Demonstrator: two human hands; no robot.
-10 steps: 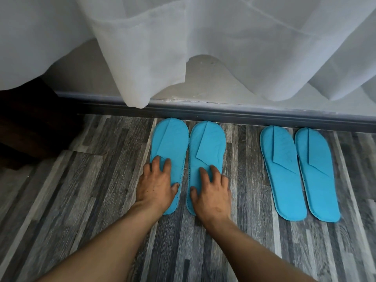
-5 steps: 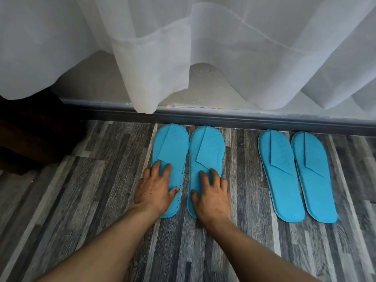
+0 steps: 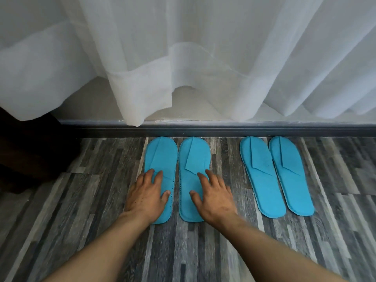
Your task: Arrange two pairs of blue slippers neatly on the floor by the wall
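Observation:
Two pairs of flat blue slippers lie on the grey wood-pattern floor, toes at the dark baseboard. The left pair, slipper (image 3: 160, 157) and slipper (image 3: 193, 159), lies side by side with a thin gap. My left hand (image 3: 145, 195) rests flat on the heel half of the leftmost slipper, fingers spread. My right hand (image 3: 213, 197) lies over the heel half of its neighbour, fingers apart and slightly lifted. The right pair, slipper (image 3: 260, 178) and slipper (image 3: 291, 176), lies untouched, angled a little to the right.
A sheer white curtain (image 3: 183, 58) hangs over the wall, its hem just above the baseboard (image 3: 223, 130). A dark piece of furniture (image 3: 26, 149) stands at the left. Grey plank floor (image 3: 183, 251) stretches toward me.
The left pair now sits closer to the baseboard, pushed forward under my hands. My right hand's fingers have spread and lifted slightly. The view has tilted up a little.

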